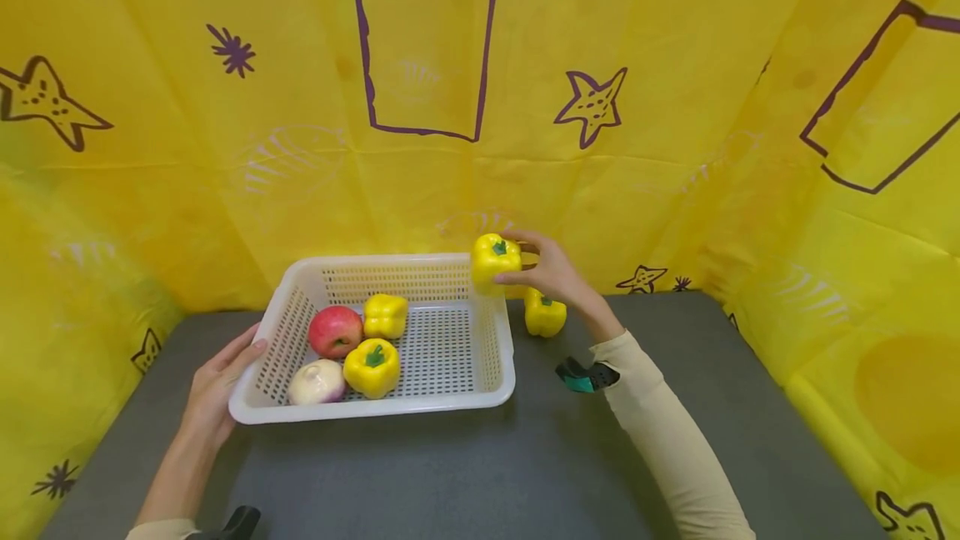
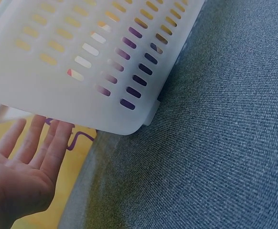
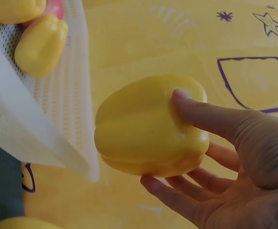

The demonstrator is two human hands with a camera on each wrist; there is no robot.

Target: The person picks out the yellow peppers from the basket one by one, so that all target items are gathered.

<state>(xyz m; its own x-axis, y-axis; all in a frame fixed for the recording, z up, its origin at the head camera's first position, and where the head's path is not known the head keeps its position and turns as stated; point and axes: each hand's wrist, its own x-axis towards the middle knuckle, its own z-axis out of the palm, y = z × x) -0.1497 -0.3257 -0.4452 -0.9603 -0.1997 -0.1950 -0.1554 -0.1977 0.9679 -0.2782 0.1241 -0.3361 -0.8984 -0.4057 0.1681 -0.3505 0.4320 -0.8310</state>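
My right hand (image 1: 551,269) holds a yellow bell pepper (image 3: 151,126) with a green stem, thumb on one side and fingers on the other. The pepper is at the right rim of a white plastic basket (image 1: 390,408). At the basket's left end, my left hand (image 1: 213,390) touches the side; in the left wrist view its fingers (image 2: 55,150) look straight, their tips partly hidden by the basket. Inside lie a red apple (image 1: 334,332), a white and purple turnip-like vegetable (image 1: 317,382) and two yellow bell peppers (image 1: 371,368) (image 1: 386,316).
Another yellow bell pepper (image 1: 545,317) rests on the dark grey table (image 1: 450,473), to the right of the basket and partly behind my right hand. Yellow cloth (image 1: 300,207) with purple drawings hangs behind the table and along both sides.
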